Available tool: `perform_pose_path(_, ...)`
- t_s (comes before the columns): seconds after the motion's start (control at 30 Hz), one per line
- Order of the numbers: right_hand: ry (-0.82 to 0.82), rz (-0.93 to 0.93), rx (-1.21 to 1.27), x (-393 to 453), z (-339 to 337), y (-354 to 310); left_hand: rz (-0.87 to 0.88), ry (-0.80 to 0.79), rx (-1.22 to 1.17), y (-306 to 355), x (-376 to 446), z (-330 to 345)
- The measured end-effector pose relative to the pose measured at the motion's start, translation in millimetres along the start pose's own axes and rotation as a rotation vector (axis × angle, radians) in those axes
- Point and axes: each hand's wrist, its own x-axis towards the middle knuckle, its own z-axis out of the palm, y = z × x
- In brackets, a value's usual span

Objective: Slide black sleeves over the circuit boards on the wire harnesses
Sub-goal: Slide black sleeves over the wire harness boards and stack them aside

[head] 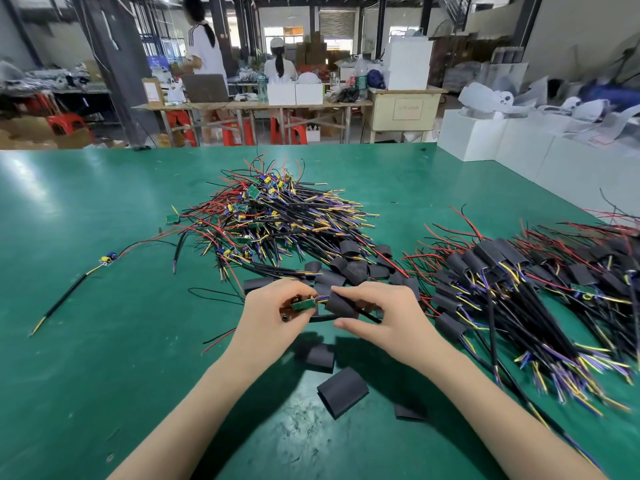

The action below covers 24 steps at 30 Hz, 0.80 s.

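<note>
left hand [273, 317] pinches circuit board [302, 304] above near surface [104, 341] | right hand [377, 317] fingers grip black sleeve [341, 304] on wires just right | risk: sleeve mouth catching board edge, bunching

my table mat [104, 341]: green, smooth, glossy glare | sleeve [341, 303] I hold: matt black | circuit board [303, 304]: green, shiny | wires [294, 220]: smooth plastic-looking insulation
</note>
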Motion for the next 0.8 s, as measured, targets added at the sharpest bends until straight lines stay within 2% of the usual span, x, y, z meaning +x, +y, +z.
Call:
perform_pose_path(0.17, 0.034, 0.132, 0.136, 0.6, -0.6, -0.2, 0.017, -0.005, -0.078, 3.1, 1.1, 0.0)
perform_pose_path(0.27, 0.026, 0.191, 0.204, 1.2, -0.9, 0.1, -0.067, -0.078, -0.192, 2.3, 1.7, -3.0)
perform_pose_path(0.37, 0.023, 0.21, 0.208, 2.0, -2.2, -0.8, -0.183, -0.191, -0.409, 2.1, 3.7, -8.3)
perform_pose_path(0.5, 0.072, 0.184, 0.231, 2.0, -4.5, -2.4, -0.285, -0.252, -0.568, -0.6, 6.4, -12.1)
perform_pose_path(0.6, 0.11, 0.099, 0.194, 2.4, -8.6, -4.7, -0.374, -0.362, -0.653, -4.3, 6.2, -13.9)
perform_pose_path(0.7, 0.107, 0.031, 0.15, 2.6, -12.9, -6.4, -0.457, -0.504, -0.653, -7.0, 4.1, -15.3)
perform_pose_path(0.8, 0.094, 0.024, 0.119, 2.3, -16.1, -5.8, -0.474, -0.576, -0.667, -6.7, 3.3, -13.7)
